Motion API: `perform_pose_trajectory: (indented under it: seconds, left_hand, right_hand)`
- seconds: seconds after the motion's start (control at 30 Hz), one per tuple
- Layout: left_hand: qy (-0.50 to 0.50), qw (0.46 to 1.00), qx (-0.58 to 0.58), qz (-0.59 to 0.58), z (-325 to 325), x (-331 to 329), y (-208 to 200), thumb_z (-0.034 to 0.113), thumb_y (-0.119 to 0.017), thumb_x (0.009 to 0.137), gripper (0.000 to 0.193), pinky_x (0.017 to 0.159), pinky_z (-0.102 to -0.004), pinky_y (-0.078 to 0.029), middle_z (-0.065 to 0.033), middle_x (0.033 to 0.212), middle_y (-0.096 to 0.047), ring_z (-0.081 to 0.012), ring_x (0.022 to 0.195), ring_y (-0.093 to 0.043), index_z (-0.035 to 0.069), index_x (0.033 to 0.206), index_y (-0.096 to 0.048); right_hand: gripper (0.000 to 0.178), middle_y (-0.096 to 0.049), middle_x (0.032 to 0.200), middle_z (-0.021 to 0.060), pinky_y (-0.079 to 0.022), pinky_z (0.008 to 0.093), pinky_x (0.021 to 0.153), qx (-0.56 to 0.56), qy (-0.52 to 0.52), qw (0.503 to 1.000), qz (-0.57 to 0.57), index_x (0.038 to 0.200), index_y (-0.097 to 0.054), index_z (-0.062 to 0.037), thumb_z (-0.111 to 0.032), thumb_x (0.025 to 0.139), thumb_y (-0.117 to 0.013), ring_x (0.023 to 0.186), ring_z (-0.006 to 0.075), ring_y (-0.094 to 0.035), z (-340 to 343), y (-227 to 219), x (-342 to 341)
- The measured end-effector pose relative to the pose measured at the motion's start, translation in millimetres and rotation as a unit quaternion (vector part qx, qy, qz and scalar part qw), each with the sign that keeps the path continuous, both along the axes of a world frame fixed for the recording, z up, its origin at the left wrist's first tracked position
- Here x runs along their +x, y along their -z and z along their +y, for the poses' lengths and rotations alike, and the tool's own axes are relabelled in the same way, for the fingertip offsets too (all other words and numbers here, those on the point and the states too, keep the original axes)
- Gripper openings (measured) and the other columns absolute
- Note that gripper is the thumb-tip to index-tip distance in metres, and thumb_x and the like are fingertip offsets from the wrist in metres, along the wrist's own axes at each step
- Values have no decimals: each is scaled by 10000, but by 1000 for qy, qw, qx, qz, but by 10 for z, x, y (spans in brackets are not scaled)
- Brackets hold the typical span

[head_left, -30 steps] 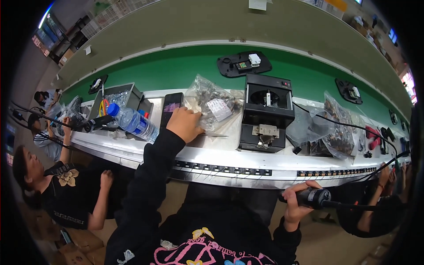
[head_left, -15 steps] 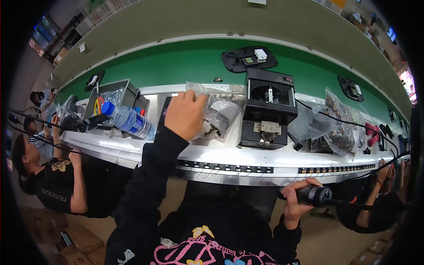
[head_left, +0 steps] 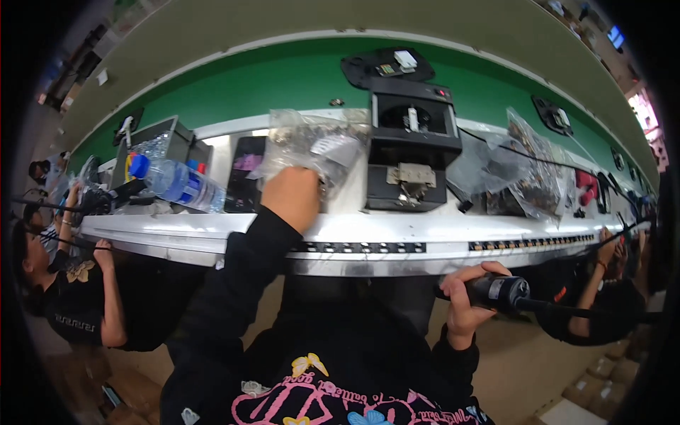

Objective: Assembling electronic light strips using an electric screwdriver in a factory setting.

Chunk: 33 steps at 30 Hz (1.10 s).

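Observation:
My left hand [head_left: 292, 198] is at the near edge of a clear plastic bag [head_left: 319, 138] of small metal parts. Its back faces up and its fingertips are hidden, so what they hold does not show. My right hand [head_left: 464, 308] is wrapped round a black, corded electric screwdriver [head_left: 501, 290] in front of the bench edge. Between the hands stands a black box-shaped screw feeder [head_left: 409, 142] with a red-lit switch. Along the bench edge lie a strip of small black parts [head_left: 368, 248] and another such strip [head_left: 531, 244] farther right.
Left of the bag lie a dark phone [head_left: 246, 170] and a clear water bottle [head_left: 180, 185] with a blue cap, by a grey bin [head_left: 173, 134] of small parts. Another parts bag [head_left: 531, 173] sits right of the feeder. Co-workers sit at both sides.
My left hand has moved down from above the bag to its near edge. My right hand still holds the screwdriver. The whole view has shifted slightly.

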<state>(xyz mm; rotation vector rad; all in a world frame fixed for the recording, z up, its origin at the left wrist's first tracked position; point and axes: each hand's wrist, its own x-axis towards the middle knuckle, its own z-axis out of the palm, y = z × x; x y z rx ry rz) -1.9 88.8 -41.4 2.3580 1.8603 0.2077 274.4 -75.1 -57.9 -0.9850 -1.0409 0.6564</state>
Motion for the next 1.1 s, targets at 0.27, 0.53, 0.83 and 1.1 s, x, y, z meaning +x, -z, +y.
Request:
perform_pose_trajectory:
  seconds: [0.27,0.53,0.83,1.1]
  left_hand:
    - [55,998,-17,17,38,-94,25,56,-599,817,132,796,-514,-550,-222,985,-667,-443,912,-660,-25,851,-697]
    - [68,982,133,-113,-610,29,-481,-20,-609,876,182,730,-428,-516,-180,910,-633,-380,819,-643,-30,1037,-693]
    - [169,934,43,-311,-1059,981,-262,-100,-661,806,303,700,-370,-531,-154,918,-647,-323,792,-661,-55,1106,-669]
    - [178,929,89,-311,-977,1230,75,-60,-731,789,190,648,-345,-521,-127,896,-671,-280,764,-653,-24,971,-692]
  right_hand:
    - [578,-623,722,103,-522,300,658,13,8,1000,24,1257,-402,-24,115,767,-674,629,179,-606,-125,-7,113]
    - [571,-557,722,103,-503,339,545,40,38,998,-37,1305,-370,-14,8,806,-649,544,192,-526,-157,19,381]
    - [572,-530,726,104,-476,341,538,34,72,996,-50,1334,-356,0,-5,822,-611,537,177,-481,-158,-25,767]
    - [592,-518,713,91,-468,320,506,57,61,995,-50,1342,-352,-12,-43,820,-630,519,163,-459,-211,18,897]
